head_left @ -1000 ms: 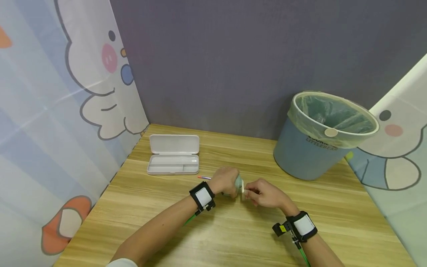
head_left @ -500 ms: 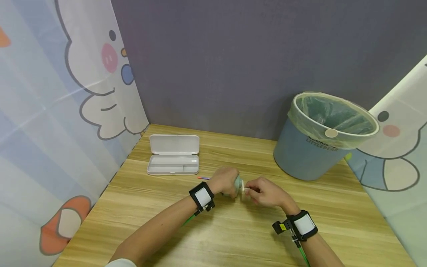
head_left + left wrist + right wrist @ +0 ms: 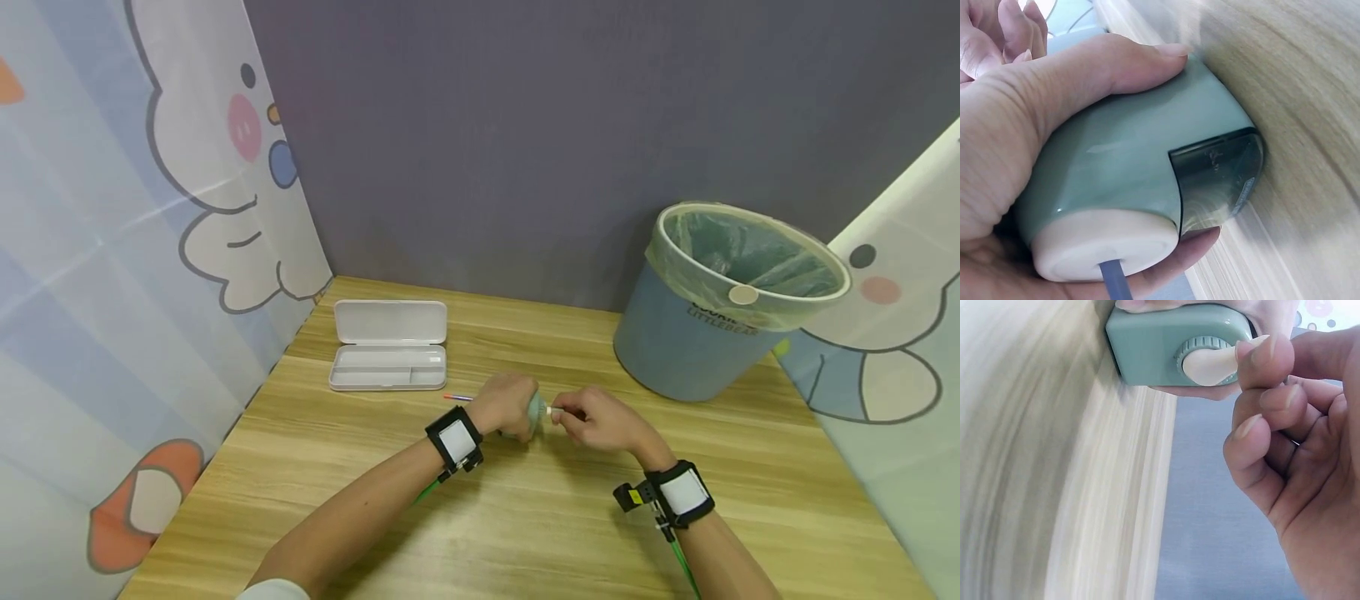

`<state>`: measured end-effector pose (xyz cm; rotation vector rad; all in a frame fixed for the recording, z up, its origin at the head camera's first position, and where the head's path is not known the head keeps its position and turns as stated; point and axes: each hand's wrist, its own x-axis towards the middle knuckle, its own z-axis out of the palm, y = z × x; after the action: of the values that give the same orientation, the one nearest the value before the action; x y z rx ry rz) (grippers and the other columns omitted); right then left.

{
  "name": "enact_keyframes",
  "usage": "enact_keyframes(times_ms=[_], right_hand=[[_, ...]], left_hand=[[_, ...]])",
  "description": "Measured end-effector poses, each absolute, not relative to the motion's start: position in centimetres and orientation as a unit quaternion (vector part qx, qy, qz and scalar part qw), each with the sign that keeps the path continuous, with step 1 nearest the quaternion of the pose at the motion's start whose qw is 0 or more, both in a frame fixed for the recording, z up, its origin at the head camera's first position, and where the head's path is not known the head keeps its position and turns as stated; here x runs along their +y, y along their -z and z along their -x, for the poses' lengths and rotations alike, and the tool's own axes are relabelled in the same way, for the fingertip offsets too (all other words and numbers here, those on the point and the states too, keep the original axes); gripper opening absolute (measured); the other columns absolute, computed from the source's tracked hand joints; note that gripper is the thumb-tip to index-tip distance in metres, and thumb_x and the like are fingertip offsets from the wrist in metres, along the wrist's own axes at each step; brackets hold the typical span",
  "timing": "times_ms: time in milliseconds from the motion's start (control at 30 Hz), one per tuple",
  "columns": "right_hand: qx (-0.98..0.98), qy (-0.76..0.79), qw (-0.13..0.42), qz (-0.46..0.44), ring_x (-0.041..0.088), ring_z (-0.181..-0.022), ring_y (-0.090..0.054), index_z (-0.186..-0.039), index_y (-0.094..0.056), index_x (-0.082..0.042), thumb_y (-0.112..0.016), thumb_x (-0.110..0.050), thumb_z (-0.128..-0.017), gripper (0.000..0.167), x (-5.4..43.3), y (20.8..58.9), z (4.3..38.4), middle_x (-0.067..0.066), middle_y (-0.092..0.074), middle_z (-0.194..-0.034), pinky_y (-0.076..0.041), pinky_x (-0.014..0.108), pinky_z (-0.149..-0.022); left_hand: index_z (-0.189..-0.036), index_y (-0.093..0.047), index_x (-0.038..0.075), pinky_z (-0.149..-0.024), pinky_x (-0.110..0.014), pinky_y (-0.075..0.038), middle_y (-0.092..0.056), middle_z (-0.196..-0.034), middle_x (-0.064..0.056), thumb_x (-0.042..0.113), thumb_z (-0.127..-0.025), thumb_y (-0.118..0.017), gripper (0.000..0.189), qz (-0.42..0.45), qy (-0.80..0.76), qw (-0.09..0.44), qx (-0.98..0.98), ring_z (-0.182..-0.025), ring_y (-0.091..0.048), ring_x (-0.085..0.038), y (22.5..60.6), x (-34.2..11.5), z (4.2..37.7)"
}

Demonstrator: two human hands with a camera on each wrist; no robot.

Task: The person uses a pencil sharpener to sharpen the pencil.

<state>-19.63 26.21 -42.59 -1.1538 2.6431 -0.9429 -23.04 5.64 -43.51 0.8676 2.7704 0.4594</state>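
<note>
My left hand (image 3: pixel 510 404) grips a green pencil sharpener (image 3: pixel 1122 144) that lies low over the wooden table. Its thumb lies along one side, and fingers wrap underneath. A purplish pencil (image 3: pixel 1115 281) sticks into the cream front plate, and its orange end shows left of the hand in the head view. Beside the plate, a dark see-through shavings drawer (image 3: pixel 1216 181) holds pale curls. With thumb and fingertips, my right hand (image 3: pixel 602 421) pinches the cream crank (image 3: pixel 1207 367) at the sharpener's back. Fingers cover the crank's knob.
An open white pencil case (image 3: pixel 388 368) with compartments stands left of the hands, lid raised. At the back right is a blue bin (image 3: pixel 678 342) lined with a clear bag. A grey panel (image 3: pixel 480 158) rises behind the wooden table (image 3: pixel 525 533).
My right hand has moved slightly up and away from me, turning the crank with it. The left hand keeps its grip on the sharpener; the pencil looks much the same.
</note>
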Motion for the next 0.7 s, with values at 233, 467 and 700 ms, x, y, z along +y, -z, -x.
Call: enact_keyframes(times_ms=[233, 467, 700], right_hand=[[0.868, 0.299, 0.044, 0.395, -0.003, -0.048, -0.041, -0.085, -0.065, -0.023, -0.056, -0.013, -0.104, 0.023, 26.4, 42.4, 20.1, -0.017, -0.049, -0.059, -0.038, 0.020, -0.049], [0.866, 0.298, 0.032, 0.401, -0.005, -0.047, -0.036, -0.091, -0.067, -0.020, -0.057, -0.012, -0.104, 0.019, 26.4, 42.2, 20.3, -0.018, -0.045, -0.059, -0.035, 0.019, -0.048], [0.865, 0.293, 0.012, 0.406, -0.006, -0.046, -0.029, -0.087, -0.065, -0.022, -0.058, -0.008, -0.102, 0.021, 26.4, 42.1, 21.0, -0.018, -0.038, -0.059, -0.030, 0.017, -0.047]], left_hand=[[-0.090, -0.066, 0.013, -0.052, -0.024, -0.048, -0.061, -0.078, 0.004, 0.018, -0.061, -0.097, 0.043, -0.297, -0.161, 0.099, 0.936, -0.065, -0.057, -0.012, 43.7, 5.7, 23.2], [-0.092, -0.068, 0.013, -0.054, -0.024, -0.049, -0.062, -0.079, 0.004, 0.018, -0.061, -0.098, 0.044, -0.298, -0.163, 0.101, 0.935, -0.067, -0.058, -0.012, 43.6, 5.6, 23.3], [-0.091, -0.066, 0.014, -0.052, -0.025, -0.047, -0.060, -0.078, 0.004, 0.018, -0.061, -0.096, 0.043, -0.301, -0.149, 0.098, 0.937, -0.065, -0.057, -0.013, 43.4, 5.7, 23.3]])
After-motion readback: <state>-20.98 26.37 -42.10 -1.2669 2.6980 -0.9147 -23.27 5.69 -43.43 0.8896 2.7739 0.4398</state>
